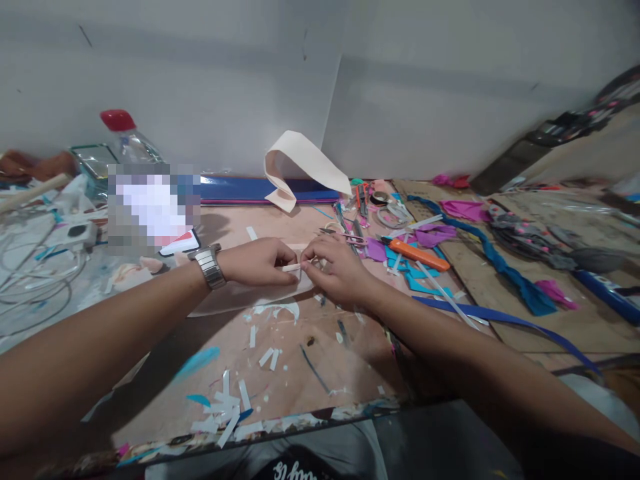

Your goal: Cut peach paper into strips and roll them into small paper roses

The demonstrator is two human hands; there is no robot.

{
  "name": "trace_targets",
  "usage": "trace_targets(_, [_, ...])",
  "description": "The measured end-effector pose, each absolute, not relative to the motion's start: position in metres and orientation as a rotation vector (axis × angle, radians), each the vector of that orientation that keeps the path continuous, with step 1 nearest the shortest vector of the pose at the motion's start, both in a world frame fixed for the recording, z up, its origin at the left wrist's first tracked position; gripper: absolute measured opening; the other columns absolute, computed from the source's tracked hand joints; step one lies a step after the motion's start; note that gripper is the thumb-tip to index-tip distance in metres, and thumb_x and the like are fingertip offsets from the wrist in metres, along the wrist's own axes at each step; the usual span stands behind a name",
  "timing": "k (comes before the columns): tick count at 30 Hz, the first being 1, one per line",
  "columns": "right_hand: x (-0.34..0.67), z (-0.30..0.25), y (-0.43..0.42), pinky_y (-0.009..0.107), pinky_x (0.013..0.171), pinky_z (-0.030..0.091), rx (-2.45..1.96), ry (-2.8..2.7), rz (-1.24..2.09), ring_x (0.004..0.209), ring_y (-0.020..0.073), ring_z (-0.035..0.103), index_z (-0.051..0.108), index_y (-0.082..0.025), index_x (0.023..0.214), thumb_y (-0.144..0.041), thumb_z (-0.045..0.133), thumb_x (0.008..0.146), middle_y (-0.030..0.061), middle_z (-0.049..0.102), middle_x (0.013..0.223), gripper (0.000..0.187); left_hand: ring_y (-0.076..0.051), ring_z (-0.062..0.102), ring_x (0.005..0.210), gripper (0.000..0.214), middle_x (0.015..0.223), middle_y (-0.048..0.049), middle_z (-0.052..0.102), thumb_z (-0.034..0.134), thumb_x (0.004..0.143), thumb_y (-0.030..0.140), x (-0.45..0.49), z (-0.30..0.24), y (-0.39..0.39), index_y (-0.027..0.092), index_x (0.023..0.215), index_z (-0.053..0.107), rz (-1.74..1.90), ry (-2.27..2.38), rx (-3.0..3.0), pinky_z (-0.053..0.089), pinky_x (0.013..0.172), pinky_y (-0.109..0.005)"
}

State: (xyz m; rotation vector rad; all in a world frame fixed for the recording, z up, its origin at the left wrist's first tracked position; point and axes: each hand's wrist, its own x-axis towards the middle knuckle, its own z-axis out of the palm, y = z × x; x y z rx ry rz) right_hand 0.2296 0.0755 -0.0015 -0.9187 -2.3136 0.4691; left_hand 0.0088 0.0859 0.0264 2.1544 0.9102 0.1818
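Both hands meet over the middle of the table. My left hand (pixel 260 261), with a metal-band watch (pixel 207 268) on its wrist, is closed in a pinch on a small cream strip (pixel 291 268). My right hand (pixel 340 268) pinches at the strip's other end, its fingertips almost touching the left ones. Under the hands lies a flat cream sheet (pixel 225 301), partly covered by them. Just beyond the right knuckles a thin, pointed metal tool (pixel 350 237) shows; its kind is unclear. Behind, a wide curled cream band (pixel 307 153) leans near the wall.
An orange cutter knife (pixel 420 255), tape rolls (pixel 393 215) and blue and purple scraps lie to the right. White paper bits (pixel 225 407) litter the front edge. At left are a phone (pixel 183 241), white cables (pixel 30 267) and a red-capped bottle (pixel 119 121).
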Motion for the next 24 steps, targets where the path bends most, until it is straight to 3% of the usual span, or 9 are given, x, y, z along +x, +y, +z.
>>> trace_targets(8, [0.228,-0.003,0.075,0.042,0.094,0.031,-0.910,-2.349,0.450,0.088,0.0209,0.062,0.066,-0.021,0.084,-0.023,0.059,0.089,0.0022,0.073,0.086,0.008,-0.010,0.044,0.060,0.011,0.063,0.0050,0.052,0.063,0.077,0.026,0.009,0.026,0.085,0.016,0.073,0.061,0.189,0.912,2.165,0.029,0.056,-0.025])
trace_targets(15, [0.229,-0.002,0.076,0.040,0.092,0.033,-0.918,-2.294,0.436,0.083,0.0197,0.062,0.064,-0.021,0.083,-0.024,0.057,0.090,0.0021,0.071,0.084,0.010,-0.011,0.042,0.061,0.038,0.066,0.0024,0.053,0.055,0.093,0.048,0.006,0.037,0.085,0.014,0.080,0.066,0.268,0.896,2.165,0.031,0.058,-0.024])
trace_targets(24, [0.230,0.001,0.076,0.040,0.089,0.033,-0.909,-2.302,0.453,0.080,0.0197,0.061,0.062,-0.021,0.080,-0.020,0.056,0.086,0.0019,0.070,0.081,0.008,-0.011,0.038,0.060,0.041,0.063,0.0024,0.051,0.056,0.093,0.050,-0.001,0.036,0.095,0.014,0.080,0.070,0.228,0.925,2.205,0.028,0.057,-0.024])
